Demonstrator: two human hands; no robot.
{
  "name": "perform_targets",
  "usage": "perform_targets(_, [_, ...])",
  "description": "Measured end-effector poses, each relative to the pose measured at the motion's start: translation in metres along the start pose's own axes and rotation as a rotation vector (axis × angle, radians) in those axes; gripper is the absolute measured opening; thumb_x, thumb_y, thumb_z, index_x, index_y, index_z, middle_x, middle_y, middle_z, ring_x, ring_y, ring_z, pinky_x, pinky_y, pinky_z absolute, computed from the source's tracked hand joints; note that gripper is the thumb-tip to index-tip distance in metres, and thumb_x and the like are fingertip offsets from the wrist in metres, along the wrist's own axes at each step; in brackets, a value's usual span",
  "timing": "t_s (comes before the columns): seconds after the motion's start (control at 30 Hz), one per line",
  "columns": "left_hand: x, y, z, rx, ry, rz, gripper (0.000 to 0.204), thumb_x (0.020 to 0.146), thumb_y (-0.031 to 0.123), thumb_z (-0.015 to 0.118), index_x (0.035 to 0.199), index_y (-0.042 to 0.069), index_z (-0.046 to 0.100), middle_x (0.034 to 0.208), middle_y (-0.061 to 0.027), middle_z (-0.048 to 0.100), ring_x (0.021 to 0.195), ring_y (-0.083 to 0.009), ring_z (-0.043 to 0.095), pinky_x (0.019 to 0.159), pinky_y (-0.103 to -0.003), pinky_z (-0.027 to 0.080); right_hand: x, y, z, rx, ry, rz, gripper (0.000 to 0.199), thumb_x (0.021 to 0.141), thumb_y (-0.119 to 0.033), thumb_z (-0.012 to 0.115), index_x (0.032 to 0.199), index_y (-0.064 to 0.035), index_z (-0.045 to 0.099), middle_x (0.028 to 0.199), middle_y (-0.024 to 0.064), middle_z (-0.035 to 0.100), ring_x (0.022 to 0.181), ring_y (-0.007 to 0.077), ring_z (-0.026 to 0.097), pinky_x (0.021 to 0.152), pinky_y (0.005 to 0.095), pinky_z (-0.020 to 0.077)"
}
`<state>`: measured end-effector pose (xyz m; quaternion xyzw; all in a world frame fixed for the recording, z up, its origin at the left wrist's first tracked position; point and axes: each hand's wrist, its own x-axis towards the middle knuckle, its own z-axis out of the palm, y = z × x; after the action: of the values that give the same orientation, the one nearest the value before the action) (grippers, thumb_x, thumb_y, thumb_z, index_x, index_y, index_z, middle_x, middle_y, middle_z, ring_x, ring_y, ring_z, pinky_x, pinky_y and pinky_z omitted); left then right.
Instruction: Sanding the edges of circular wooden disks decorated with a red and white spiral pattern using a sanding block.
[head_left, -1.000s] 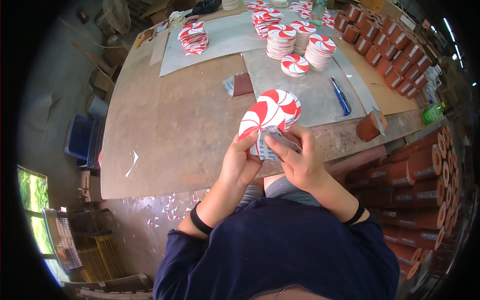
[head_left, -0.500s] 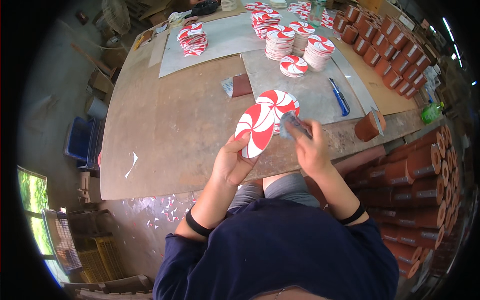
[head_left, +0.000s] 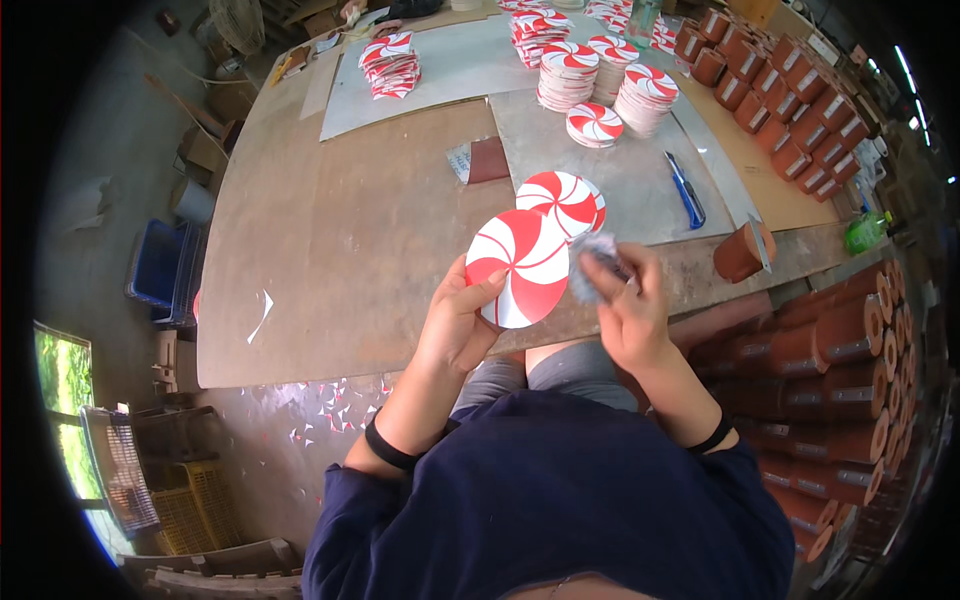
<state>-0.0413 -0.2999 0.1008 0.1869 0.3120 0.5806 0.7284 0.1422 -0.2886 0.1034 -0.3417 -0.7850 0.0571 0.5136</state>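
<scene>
My left hand (head_left: 452,318) grips a round disc (head_left: 517,265) with a red-and-white swirl by its left edge, thumb on the printed face. In my right hand (head_left: 638,305), a folded piece of grey-backed sandpaper (head_left: 590,275) is pinched against or close beside the disc's right edge; motion blurs it. Just beyond lie a couple of similar swirl discs (head_left: 560,198), overlapping and partly hidden by the held one. Farther off on the table sits a flat reddish-brown piece of sandpaper (head_left: 488,160) with a printed pale flap.
Swirl discs stand in several stacks (head_left: 567,78) at the back, with another stack (head_left: 390,68) farther left. A blue utility knife (head_left: 686,192) and a brown cylinder (head_left: 738,252) bearing a metal strip are to the right. More brown cylinders (head_left: 830,390) are piled beside me.
The held disc has turned to face me more fully. The sandpaper and my right hand have shifted slightly down along its edge.
</scene>
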Motion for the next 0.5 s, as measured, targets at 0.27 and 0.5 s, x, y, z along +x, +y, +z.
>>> perform_targets(0.27, [0.001, 0.002, -0.009, -0.008, 0.021, -0.025, 0.031, 0.081, 0.003, 0.049, 0.110, -0.002, 0.039, 0.105, -0.0137, 0.052, 0.095, -0.0204, 0.053, 0.082, -0.035, 0.044, -0.015, 0.031, 0.005, -0.096, -0.043, 0.087, 0.045, 0.063, 0.007, 0.053, 0.104, -0.0117, 0.058, 0.093, 0.0129, 0.047, 0.077, 0.0254, 0.050, 0.066, 0.0288, 0.0437])
perform_targets(0.5, [0.006, -0.006, -0.018, -0.041, -0.059, -0.092, 0.033, 0.082, 0.006, 0.049, 0.112, -0.003, 0.039, 0.104, -0.0141, 0.053, 0.094, -0.0211, 0.054, 0.082, -0.035, 0.045, -0.011, 0.005, 0.006, 0.092, -0.182, -0.111, 0.048, 0.064, 0.011, 0.049, 0.106, -0.0103, 0.057, 0.099, 0.0134, 0.045, 0.085, 0.0243, 0.050, 0.070, 0.0298, 0.0444])
